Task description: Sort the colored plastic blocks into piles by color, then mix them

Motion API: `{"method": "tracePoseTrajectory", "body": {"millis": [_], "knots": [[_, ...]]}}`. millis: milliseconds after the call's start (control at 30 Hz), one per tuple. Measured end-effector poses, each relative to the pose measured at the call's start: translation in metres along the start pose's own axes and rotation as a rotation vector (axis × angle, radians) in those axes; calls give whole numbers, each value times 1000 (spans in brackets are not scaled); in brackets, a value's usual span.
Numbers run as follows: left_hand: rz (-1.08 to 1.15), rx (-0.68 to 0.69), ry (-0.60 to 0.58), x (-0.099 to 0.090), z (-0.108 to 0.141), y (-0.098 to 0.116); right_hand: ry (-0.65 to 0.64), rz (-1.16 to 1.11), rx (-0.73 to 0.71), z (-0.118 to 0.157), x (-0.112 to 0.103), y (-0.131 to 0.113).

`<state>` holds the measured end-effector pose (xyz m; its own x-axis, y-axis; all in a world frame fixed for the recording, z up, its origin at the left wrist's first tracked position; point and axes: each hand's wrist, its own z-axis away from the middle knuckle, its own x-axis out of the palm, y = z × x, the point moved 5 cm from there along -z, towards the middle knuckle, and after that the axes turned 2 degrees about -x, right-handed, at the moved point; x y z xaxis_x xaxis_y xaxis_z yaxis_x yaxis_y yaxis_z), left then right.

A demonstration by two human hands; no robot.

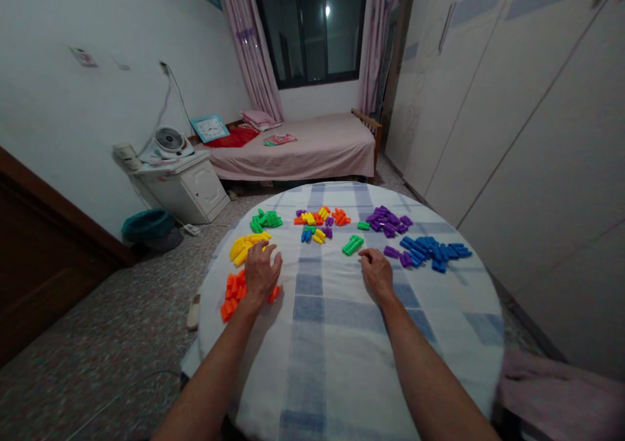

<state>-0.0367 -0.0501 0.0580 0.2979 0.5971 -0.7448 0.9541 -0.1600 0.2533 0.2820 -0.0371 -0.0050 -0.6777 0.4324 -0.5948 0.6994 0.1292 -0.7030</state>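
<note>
Left hand (261, 275) splayed open, empty, among orange plastic blocks (232, 296); right hand (377, 275) open, empty, on blue-checked tablecloth (332, 337).

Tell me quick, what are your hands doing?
Left hand: open, beside yellow plastic pieces, holding nothing.
Right hand: open, on the checked tablecloth, holding nothing.

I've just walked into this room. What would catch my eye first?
Bright plastic pieces grouped by colour stand out most on the round table's checked cloth: an orange pile and yellow pile at the left, blue pieces and purple pieces at the right, and a mixed cluster at the far middle. The person's left hand sits at the yellow and orange piles, the right hand near the purple pieces. Beyond stands a pink-covered bed.
</note>
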Motion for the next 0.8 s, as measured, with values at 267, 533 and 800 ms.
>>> {"method": "tracePoseTrajectory", "body": {"millis": [267,533,800], "knots": [[-82,102,-448,91,-96,34,-19,10,13,0,-1,-4],[-78,-3,-568,151,-132,19,-29,33,-11,-2,1,-6],[-42,-4,-629,161,-146,16,-45,25,25,-4,1,-6]]}}
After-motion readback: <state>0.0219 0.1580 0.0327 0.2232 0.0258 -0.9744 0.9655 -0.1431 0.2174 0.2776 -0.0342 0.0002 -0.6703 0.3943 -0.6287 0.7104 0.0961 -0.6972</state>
